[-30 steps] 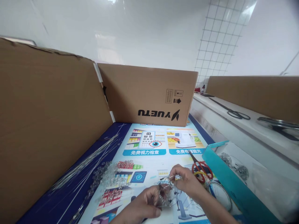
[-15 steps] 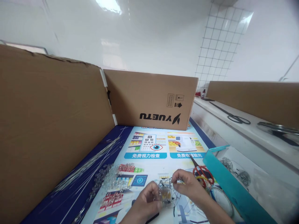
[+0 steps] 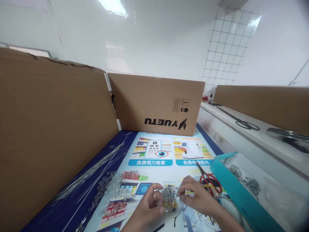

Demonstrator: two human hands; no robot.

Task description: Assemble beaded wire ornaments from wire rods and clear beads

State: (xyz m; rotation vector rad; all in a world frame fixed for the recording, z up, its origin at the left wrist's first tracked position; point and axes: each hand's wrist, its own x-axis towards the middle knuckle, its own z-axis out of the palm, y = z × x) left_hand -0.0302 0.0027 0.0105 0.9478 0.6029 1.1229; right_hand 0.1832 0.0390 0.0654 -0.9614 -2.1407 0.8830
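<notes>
hands (image 3: 149,206): 2 | scissors (image 3: 209,180): 2 | cardboard panels (image 3: 154,103): 3 | poster (image 3: 154,158): 1

Glossy white wall (image 3: 149,42), tiled corner (image 3: 224,48), perhaps ceiling light glare (image 3: 113,6)

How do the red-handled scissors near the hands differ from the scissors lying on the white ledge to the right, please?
The red-handled scissors have bright red loops; the ledge scissors look dark all over. The red-handled scissors lie on the printed poster right by the right hand, while the ledge scissors rest on the white ledge, apart from both hands. The red-handled scissors are partly hidden by that hand; the ledge scissors show whole. Both lie flat, seemingly closed.
</notes>
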